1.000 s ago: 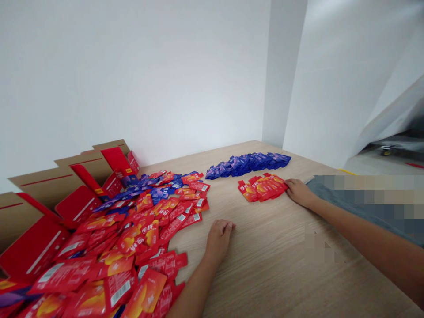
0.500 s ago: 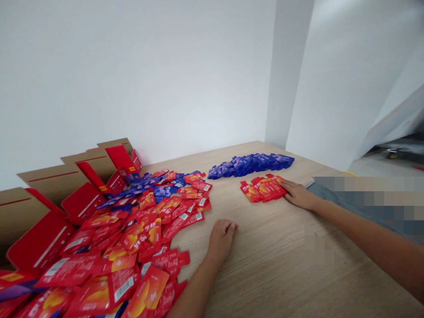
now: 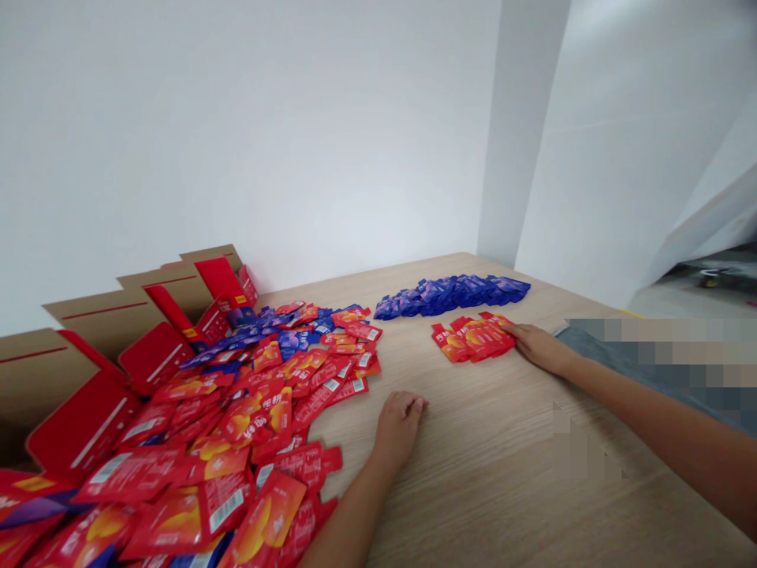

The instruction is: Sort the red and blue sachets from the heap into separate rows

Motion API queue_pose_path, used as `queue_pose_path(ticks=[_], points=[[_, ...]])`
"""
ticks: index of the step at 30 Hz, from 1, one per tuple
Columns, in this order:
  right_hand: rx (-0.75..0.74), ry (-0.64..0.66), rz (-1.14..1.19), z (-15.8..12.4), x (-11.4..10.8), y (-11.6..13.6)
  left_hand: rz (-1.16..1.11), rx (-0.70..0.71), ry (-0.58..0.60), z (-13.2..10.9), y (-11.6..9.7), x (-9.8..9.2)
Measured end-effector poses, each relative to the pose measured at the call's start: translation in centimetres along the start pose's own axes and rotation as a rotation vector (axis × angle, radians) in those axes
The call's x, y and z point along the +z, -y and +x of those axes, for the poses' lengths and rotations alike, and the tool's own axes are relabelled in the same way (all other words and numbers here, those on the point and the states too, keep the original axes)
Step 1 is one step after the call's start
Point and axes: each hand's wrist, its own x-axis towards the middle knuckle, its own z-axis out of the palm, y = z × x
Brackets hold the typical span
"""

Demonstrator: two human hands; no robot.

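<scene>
My right hand (image 3: 539,348) lies at the right end of a short overlapping row of red sachets (image 3: 471,339), fingers stretched out and touching the last one. Resting on the table left of centre, my left hand (image 3: 399,422) is loosely curled, with nothing visible in it. Beside my left forearm spreads a big loose heap of red sachets (image 3: 254,426) with orange fruit pictures. Blue sachets (image 3: 296,341) are mixed into its far part. Behind the short red row, a longer overlapping row of blue sachets (image 3: 453,297) lies on the table.
Open red and brown cardboard boxes (image 3: 88,418) stand in a line along the left side, next to the heap. The wooden table (image 3: 479,473) runs back to a white wall (image 3: 266,142). Grey cloth (image 3: 585,347) is at the right edge, partly covered by blurred blocks.
The whole view has shifted slightly, so everything appears a little further right. Both hands and the sachets keep nearly the same places.
</scene>
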Motion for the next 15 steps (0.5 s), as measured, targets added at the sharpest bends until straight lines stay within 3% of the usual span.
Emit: queue_pose_path(ticks=[4, 7, 9, 12, 15], points=[[0.011, -0.002, 0.054, -0.4, -0.5, 0.2, 0.015, 0.008, 0.007, 0.0, -0.2, -0.1], [0.038, -0.105, 0.053, -0.3, -0.8, 2.2, 0.007, -0.023, -0.009, 0.0, -0.2, 0.1], [-0.039, -0.23, 0.12, -0.3, -1.1, 5.5, -0.02, -0.066, -0.04, 0.1, -0.1, 0.4], [-0.238, -0.349, 0.32, -1.5, -2.7, 12.9, 0.006, -0.091, -0.088, 0.2, 0.3, 0.3], [-0.395, -0.401, 0.55, -4.6, -6.1, 20.5, 0.187, -0.031, -0.175, 0.4, 0.5, -1.7]])
